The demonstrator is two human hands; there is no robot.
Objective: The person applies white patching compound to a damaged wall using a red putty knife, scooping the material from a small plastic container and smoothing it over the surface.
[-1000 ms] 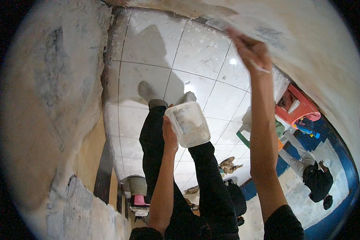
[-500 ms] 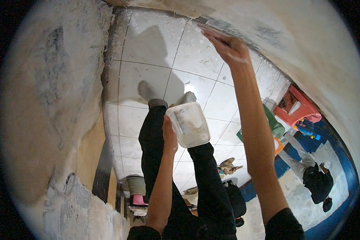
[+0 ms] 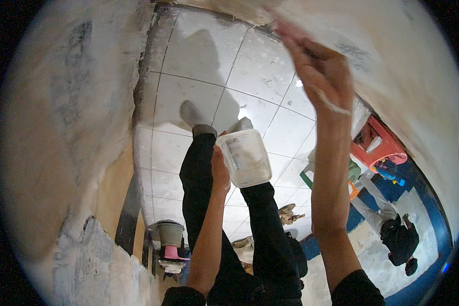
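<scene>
A rectangular clear plastic container [image 3: 246,158] rests in my left hand [image 3: 221,171], whose fingers grip its left side. Whitish residue shows inside it. My right hand [image 3: 324,71] is raised at the upper right, close against the patchy wall [image 3: 392,56]. Its fingers are bunched together and blurred by motion. Whatever they hold against the wall is too smeared to make out. A pale streak or band crosses the right wrist.
White floor tiles [image 3: 188,97] lie under my feet. A rough wall [image 3: 61,127] rises on the left. A grey bucket [image 3: 169,234] stands behind at the lower left. On the right are a red plastic stool [image 3: 385,143] and another person [image 3: 400,237] in black and white clothes.
My right hand has moved right along the wall and nearer to the camera. The container stays in my left hand, shifted slightly right in the view.
</scene>
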